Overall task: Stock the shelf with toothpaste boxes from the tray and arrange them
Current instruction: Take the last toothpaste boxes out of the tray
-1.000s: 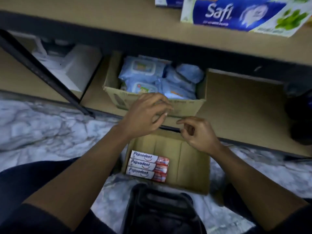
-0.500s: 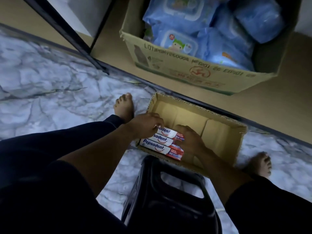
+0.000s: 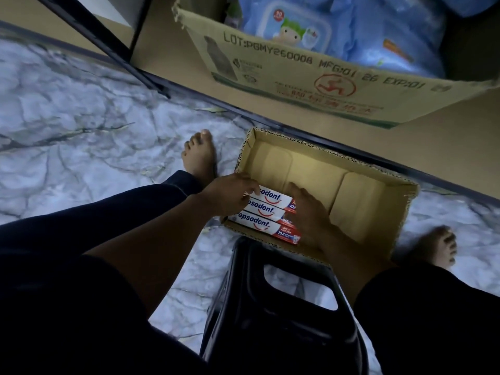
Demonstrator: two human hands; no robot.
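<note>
Three white-and-red Pepsodent toothpaste boxes [image 3: 266,213] lie side by side in the near left corner of a shallow cardboard tray [image 3: 378,201] on the floor. My left hand [image 3: 230,194] curls over the left ends of the boxes, fingers on the farthest one. My right hand [image 3: 311,215] lies against their right ends, fingers stretched along the tray floor and partly covering the red ends. The rest of the tray is bare cardboard.
The bottom shelf board [image 3: 433,147] runs behind the tray and carries a large carton [image 3: 297,77] of blue wet-wipe packs. A black plastic stool [image 3: 281,315] stands between my legs. My bare feet rest on the marble floor [image 3: 81,131] either side of the tray.
My hands dropped from the shelf edge into the tray and closed in on both ends of the toothpaste boxes. The view tilted down and moved closer.
</note>
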